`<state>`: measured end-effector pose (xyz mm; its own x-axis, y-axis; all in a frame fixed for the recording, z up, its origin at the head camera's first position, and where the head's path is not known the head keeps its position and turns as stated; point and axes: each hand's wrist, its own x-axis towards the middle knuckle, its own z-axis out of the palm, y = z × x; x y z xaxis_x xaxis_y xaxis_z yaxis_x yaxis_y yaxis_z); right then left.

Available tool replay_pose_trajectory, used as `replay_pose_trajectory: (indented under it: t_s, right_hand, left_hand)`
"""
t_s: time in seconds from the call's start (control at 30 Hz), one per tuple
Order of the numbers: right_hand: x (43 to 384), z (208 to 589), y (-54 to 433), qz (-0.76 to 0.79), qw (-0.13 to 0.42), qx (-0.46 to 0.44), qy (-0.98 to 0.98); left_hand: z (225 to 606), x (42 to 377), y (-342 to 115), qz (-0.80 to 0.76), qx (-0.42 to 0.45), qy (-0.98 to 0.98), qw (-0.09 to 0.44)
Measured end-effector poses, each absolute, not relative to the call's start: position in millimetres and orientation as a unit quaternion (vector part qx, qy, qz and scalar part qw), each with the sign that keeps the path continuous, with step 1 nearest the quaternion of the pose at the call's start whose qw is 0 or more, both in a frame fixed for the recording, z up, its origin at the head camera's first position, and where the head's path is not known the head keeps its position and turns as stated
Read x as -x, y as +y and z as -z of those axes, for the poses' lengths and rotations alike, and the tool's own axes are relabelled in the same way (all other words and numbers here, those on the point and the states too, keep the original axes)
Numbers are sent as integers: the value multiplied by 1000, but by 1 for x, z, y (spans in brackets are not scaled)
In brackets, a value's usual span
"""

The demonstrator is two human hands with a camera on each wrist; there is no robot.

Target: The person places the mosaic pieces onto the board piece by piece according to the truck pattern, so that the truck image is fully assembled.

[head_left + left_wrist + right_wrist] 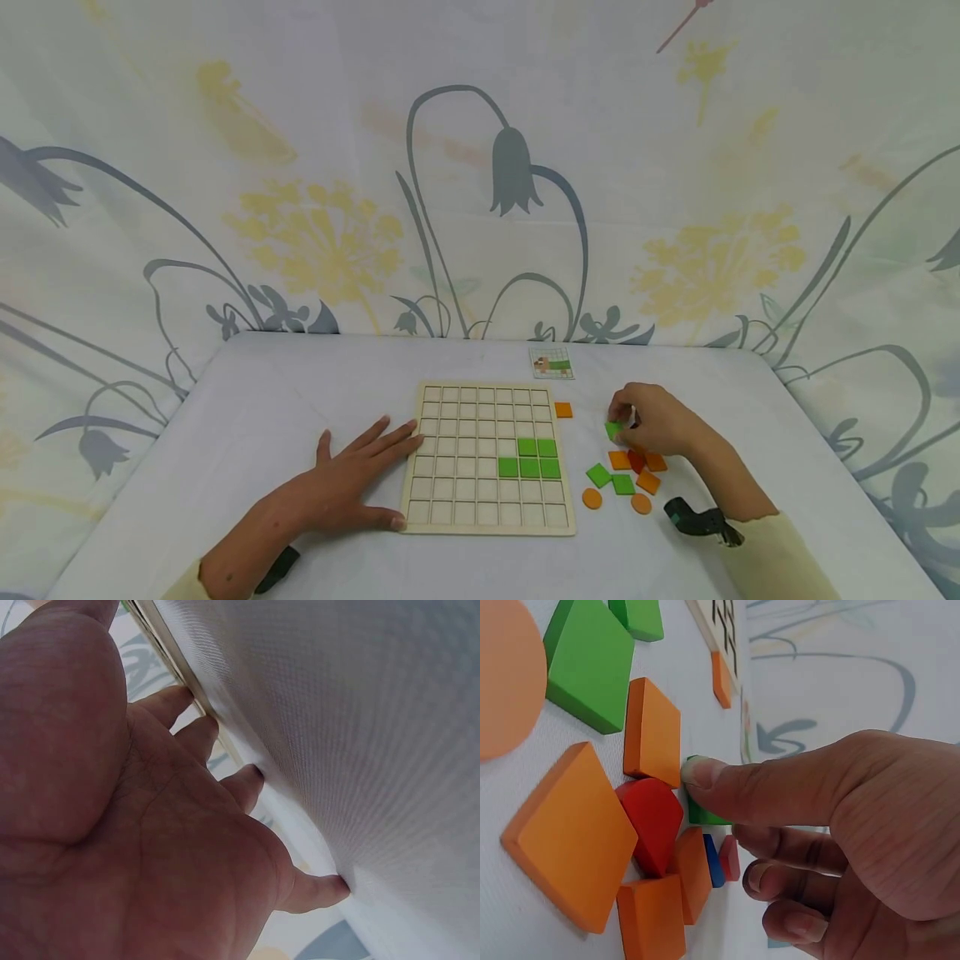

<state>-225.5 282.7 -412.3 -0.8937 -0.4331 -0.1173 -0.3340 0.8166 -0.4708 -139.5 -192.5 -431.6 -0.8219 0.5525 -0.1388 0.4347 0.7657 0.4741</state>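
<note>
A pale wooden grid board (448,489) lies flat on the table, with several green square tiles (528,468) set in cells on its right side. My left hand (341,479) is spread, its thumb and some fingertips touching the board's left edge; in the left wrist view, the little finger rests on the white cloth. To the right of the board, my right hand (660,419) pinches a green square tile (613,430) between thumb and fingers. The right wrist view shows the thumb over this green tile (705,815), partly hiding it, beside an orange tile (652,735) and a red piece (652,825).
Loose green tiles (622,484), orange squares (648,482) and orange discs (592,498) lie near my right hand. A lone orange tile (563,410) sits by the board's right edge. Behind the board is a small picture card (552,364). Blue (714,862) and pink pieces (730,859) appear in the right wrist view.
</note>
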Motion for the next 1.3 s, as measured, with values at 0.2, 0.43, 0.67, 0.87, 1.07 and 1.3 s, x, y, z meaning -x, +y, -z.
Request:
replay_pose_trajectory:
  t_s: [0.2,0.43,0.67,0.87,1.07,1.3]
  right_hand:
    - [225,412,278,233,105,204,945]
    - [218,404,268,238,89,211,944]
    - [214,402,252,265,40,248,931]
    - [206,408,229,310,21,257,915]
    - [199,416,205,359,6,278,891]
    - [200,428,184,391,3,274,879]
  left_hand:
    - [431,139,-193,-219,-270,928,132]
    - [433,140,-193,-217,-271,929,131]
    - [432,140,-193,-220,-267,928,135]
    - [433,139,-192,-215,-265,930,136]
    - [433,139,-192,-218,-269,929,132]
    - [434,140,-193,-219,-272,928,127]
